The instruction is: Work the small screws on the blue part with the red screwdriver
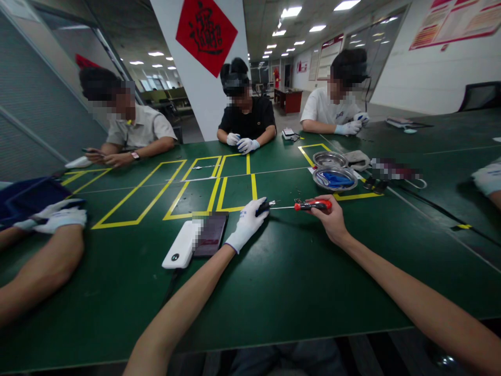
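My left hand (249,222), in a white glove, is closed around a small black part with metal prongs (264,207), whose exact kind I cannot make out. Bare and closed, my right hand (332,218) grips the red and black handle of a screwdriver (313,206). The screwdriver's thin shaft lies level and points left, its tip close to the metal end of the black part; whether they touch is unclear. Some tiny metal pieces lie on the table just beyond the screwdriver handle.
A white power bank (182,245) and a dark phone (211,235) lie left of my forearm. Metal bowls (335,187), one with blue contents, stand at right. Yellow tape (235,209) marks the green table (274,303). Several co-workers sit around; a gloved hand (62,218) is at left beside a blue bin (31,201).
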{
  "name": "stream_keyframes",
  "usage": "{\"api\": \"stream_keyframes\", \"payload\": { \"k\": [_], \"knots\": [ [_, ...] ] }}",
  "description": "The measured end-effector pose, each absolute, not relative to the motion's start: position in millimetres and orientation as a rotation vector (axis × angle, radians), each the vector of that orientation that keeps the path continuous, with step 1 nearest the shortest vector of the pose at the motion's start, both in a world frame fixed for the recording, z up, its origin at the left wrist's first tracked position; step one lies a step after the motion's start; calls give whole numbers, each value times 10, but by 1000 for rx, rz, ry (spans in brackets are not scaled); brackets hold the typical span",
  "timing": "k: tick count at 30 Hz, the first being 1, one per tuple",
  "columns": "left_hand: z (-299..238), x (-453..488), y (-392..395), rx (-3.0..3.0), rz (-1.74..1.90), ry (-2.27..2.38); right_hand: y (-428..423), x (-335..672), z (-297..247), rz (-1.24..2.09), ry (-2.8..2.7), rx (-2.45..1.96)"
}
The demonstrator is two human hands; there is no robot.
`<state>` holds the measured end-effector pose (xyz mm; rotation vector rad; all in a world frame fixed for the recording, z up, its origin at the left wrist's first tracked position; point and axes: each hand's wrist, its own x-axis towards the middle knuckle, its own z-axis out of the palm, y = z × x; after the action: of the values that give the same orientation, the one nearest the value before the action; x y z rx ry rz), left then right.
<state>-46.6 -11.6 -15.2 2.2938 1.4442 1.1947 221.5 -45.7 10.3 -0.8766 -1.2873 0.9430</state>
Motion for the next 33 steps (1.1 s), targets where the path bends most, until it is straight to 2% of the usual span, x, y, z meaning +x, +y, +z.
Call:
{"api": "stream_keyframes", "payload": {
  "k": [17, 33],
  "knots": [
    [-99, -464, -132, 2197, 1227, 1488, -452, 2236, 135, 926, -1267, -879],
    [-89, -419, -172, 2364, 1095, 1472, -442, 2251, 145, 817, -1323, -918]
  ]
}}
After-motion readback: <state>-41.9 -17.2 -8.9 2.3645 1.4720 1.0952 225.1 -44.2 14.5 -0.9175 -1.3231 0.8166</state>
